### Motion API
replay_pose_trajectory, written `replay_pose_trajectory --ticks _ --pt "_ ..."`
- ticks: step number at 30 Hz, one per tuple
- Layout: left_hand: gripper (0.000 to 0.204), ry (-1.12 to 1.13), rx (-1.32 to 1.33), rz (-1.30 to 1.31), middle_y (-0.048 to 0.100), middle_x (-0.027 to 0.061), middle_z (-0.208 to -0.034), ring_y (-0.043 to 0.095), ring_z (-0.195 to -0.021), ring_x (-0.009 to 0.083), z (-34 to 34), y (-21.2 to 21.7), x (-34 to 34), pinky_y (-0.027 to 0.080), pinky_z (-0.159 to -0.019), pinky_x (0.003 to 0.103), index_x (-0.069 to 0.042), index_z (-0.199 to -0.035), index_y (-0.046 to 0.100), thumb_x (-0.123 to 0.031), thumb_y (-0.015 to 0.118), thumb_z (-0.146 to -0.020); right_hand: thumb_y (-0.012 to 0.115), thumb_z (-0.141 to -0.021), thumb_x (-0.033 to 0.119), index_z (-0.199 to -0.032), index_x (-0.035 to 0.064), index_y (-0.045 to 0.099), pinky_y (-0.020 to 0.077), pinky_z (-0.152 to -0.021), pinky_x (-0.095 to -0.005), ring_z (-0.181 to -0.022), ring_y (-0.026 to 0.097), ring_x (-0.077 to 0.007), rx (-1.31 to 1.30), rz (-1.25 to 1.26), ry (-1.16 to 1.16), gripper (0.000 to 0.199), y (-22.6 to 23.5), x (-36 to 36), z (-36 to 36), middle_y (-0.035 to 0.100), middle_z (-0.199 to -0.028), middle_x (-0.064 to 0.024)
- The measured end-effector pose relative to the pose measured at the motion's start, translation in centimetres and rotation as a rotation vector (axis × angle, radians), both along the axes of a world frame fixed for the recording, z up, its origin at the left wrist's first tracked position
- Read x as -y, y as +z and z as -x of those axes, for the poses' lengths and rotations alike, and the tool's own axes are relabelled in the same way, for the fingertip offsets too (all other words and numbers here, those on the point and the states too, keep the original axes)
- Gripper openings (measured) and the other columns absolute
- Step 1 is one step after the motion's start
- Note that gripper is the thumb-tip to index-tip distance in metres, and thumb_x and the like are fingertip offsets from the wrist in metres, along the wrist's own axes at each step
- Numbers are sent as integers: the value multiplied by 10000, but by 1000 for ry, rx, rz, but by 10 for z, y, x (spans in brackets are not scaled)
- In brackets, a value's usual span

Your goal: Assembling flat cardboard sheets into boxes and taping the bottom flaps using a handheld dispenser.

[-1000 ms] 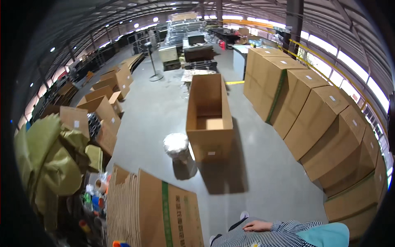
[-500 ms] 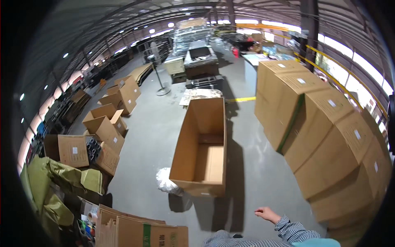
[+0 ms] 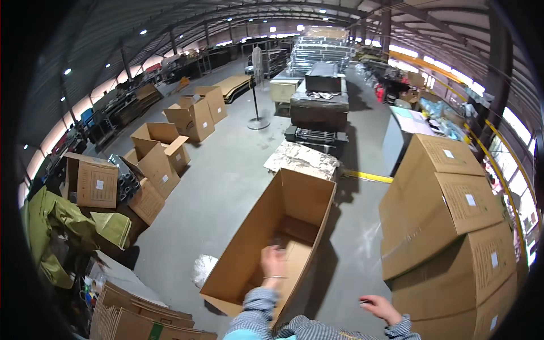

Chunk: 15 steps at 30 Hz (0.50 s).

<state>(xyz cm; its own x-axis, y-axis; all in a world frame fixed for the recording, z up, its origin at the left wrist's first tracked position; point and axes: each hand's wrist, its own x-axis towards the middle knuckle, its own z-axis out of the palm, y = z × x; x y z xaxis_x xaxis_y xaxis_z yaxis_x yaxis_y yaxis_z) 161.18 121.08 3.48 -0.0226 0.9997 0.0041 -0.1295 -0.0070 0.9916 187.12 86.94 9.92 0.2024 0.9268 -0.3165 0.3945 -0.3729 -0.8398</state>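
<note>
A long, tall open-topped cardboard box (image 3: 241,249) stands on the floor in front of me, its inside bare down to the bottom. My left hand (image 3: 273,263) reaches over the box opening, with a thin band at the wrist. Its fingers are smeared by motion, and I cannot tell whether they touch the box or hold anything. Off the box's right side, above the floor, is my right hand (image 3: 381,309). Its fingers are curled together toward the left, and whatever may be between them is too small to make out.
A row of large closed cartons (image 3: 436,249) stands on the right. Open cartons (image 3: 156,167) line the left, near green sheeting (image 3: 54,226) and flattened cardboard (image 3: 130,320). A clear plastic bundle (image 3: 204,269) lies beside the box. Beyond are a patterned sheet (image 3: 303,157) and a stand (image 3: 258,122).
My left hand has come into view over the box. The view has shifted, and the box now looks nearer and slanted. My right hand remains at the right, low down.
</note>
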Motion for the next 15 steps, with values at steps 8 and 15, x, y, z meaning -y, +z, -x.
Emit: replay_pose_trajectory --ticks 8,15 --pt "322 -996 -91 -168 700 87 -948 689 -880 180 -449 15 -7 539 -790 332 -97 -1243 592 -201 690 -954 515 -1050 278 -1330 -22 551 561 -853 -308 -1011 696 -214 -472 -160 -541 412 -37 -148 -283 679 -1194 -141" --pt "337 -860 -554 -238 703 117 -1065 723 -912 226 -550 65 -216 565 -823 337 -115 -1248 617 -170 712 -929 581 -1027 241 -1250 -10 667 499 -943 -321 -1060 619 -125 -377 -154 15 347 -28 -457 -460 716 -1142 -77"
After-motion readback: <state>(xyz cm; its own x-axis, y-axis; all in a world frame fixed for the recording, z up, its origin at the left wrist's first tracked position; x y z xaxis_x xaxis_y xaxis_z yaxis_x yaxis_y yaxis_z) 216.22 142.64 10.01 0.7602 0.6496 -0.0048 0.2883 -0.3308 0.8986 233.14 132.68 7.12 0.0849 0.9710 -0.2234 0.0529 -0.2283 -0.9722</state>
